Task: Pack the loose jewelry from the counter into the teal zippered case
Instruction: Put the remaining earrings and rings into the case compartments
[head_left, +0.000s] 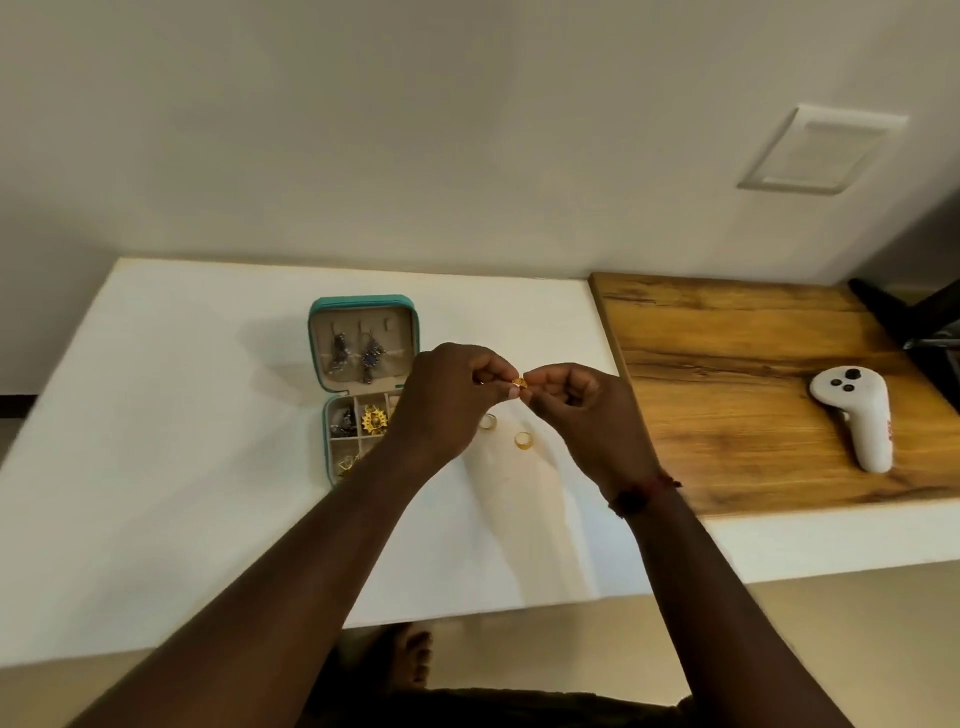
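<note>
Teal zippered case (363, 303) lies open on the wide white counter (208, 467), left of the brown wooden board (727, 364) where a white handheld controller (860, 415) sits. Its lid has dark dangly earrings hung inside, and the divided tray already holds a few pieces, so I'd call this partway done.

Both grips hover just right of the case. The left grip (447, 400) and the right grip (587, 410) each have their fingertips closed on the same small gold ornament (518, 383), pinched between them above the counter. Two gold rings (487, 422) (523, 440) lie loose just below the grips.

My take on doing this step well: let one grip take the ornament fully before the other lets go, and keep it low over the counter so a slip doesn't bounce it off the near edge. Then lower it into a free tray compartment rather than tossing it. The left wrist hides the tray's right side, so I can't tell which slots are free.
</note>
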